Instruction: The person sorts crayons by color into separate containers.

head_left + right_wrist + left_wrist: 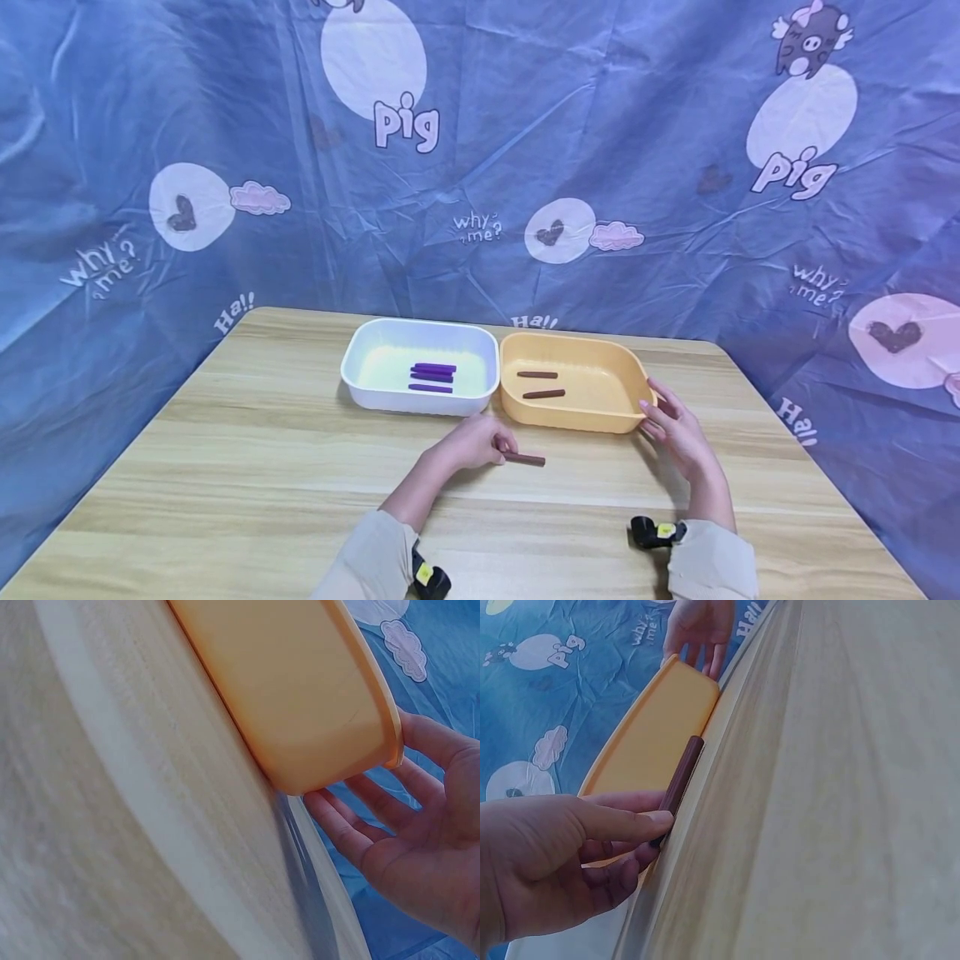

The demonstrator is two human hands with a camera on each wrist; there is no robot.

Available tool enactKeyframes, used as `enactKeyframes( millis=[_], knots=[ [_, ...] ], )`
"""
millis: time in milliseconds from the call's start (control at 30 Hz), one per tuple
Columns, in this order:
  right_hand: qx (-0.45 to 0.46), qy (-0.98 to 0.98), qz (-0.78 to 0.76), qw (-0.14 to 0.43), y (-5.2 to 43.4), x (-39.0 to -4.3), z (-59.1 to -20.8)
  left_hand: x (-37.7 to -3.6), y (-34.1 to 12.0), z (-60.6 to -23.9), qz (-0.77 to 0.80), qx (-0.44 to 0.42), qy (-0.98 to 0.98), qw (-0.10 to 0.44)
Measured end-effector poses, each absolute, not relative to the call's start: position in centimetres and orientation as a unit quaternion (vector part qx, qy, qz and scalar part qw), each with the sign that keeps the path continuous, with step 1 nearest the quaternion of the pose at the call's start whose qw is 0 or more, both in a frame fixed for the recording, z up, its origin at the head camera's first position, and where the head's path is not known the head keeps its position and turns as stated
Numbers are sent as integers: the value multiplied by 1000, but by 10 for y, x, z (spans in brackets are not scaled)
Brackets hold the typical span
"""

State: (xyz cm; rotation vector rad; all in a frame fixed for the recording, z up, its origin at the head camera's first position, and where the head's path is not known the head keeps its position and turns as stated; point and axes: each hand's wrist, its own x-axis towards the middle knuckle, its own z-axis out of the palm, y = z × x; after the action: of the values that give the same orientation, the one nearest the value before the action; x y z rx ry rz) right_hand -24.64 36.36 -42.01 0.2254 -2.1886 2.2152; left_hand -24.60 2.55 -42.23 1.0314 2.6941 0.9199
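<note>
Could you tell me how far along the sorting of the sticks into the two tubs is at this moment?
Done: three purple sticks lie in the white tub and two brown sticks in the orange tub. In hand: the left hand pinches a third brown stick on the table, while the right hand rests open against the orange tub's end. Left: that stick is not yet in a tub.

A makeshift recording corner, not a lived-in room, is suggested. The whole background is covered by a creased blue cartoon sheet [480, 167] printed with "pig", "why me?" and hearts. A light wooden table [262, 467] fills the lower frame, and two plain plastic trays [420, 398] are set side by side at centre.
</note>
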Motion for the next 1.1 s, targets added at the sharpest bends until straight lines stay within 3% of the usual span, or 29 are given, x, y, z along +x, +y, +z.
enactKeyframes(
  millis=[500, 1100],
  knots=[
    [18, -712, 702, -4, 358, -247, -411, -239, 34, -404, 320, 319, 889, 69],
    [15, -712, 702, -4, 358, -246, -412, -252, 54, -353, 281, 309, 908, 18]
  ],
)
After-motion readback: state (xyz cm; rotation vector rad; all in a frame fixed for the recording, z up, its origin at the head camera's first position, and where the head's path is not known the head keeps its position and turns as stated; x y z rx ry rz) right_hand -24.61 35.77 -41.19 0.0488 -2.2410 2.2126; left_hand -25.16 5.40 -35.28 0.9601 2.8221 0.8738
